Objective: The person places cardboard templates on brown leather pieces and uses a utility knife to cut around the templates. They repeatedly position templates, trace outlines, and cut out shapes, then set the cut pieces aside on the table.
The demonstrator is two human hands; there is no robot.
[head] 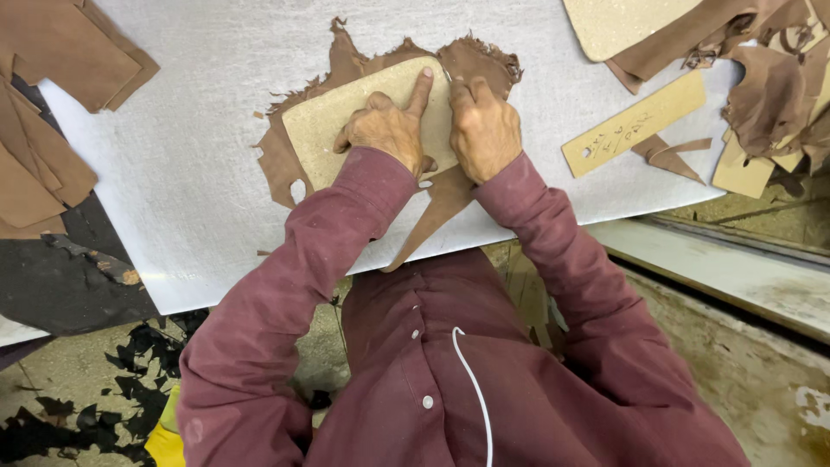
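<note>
A tan cardboard pattern [333, 121] lies on a ragged brown leather piece [281, 169] on the white cutting board [190, 173]. My left hand [391, 130] presses flat on the pattern, its index finger stretched toward the pattern's upper right edge. My right hand [484, 128] is closed around a small cutting tool whose tip [446, 73] meets the leather at that edge, right beside my left fingertip. A narrow leather strip [437, 216] trails toward the board's near edge.
Stacked brown leather pieces [52, 69] lie at the far left. A long tan pattern strip [635, 123], more patterns and leather scraps [769, 95] sit at the right. Dark offcuts [130, 380] litter the floor below the board's edge.
</note>
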